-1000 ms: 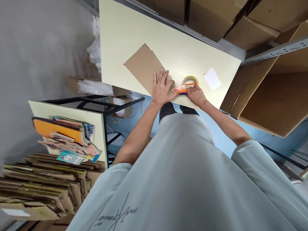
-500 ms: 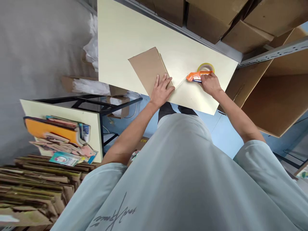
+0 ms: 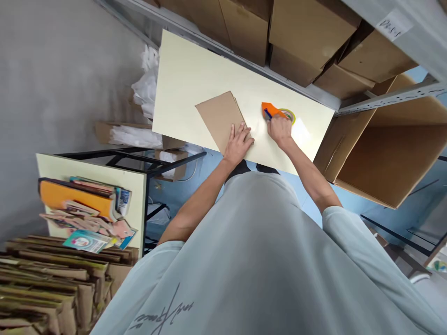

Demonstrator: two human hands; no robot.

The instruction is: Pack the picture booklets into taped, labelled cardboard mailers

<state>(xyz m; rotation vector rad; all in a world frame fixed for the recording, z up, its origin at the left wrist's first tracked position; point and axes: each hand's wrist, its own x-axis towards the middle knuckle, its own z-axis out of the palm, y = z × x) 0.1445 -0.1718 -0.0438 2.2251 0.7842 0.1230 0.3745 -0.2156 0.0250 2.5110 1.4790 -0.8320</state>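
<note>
A flattened brown cardboard box (image 3: 220, 116) lies on the pale yellow table (image 3: 188, 74). My left hand (image 3: 238, 144) rests flat on its near corner, fingers spread. My right hand (image 3: 279, 130) is closed around an orange tape dispenser (image 3: 271, 110) with a yellowish tape roll (image 3: 288, 114), held on the table just right of the cardboard. A strip of tape between dispenser and cardboard cannot be made out.
Large cardboard boxes (image 3: 307, 37) fill a metal shelf behind the table; an open box (image 3: 387, 153) stands at the right. A smaller table (image 3: 91, 174) at the left carries books and packets, with stacked flat cardboard (image 3: 52, 274) below it. White bags (image 3: 143, 88) lie by the wall.
My right hand carried the tape dispenser away to the right, then back toward the cardboard's far edge. My left hand stayed pressed on the cardboard. The camera shifted.
</note>
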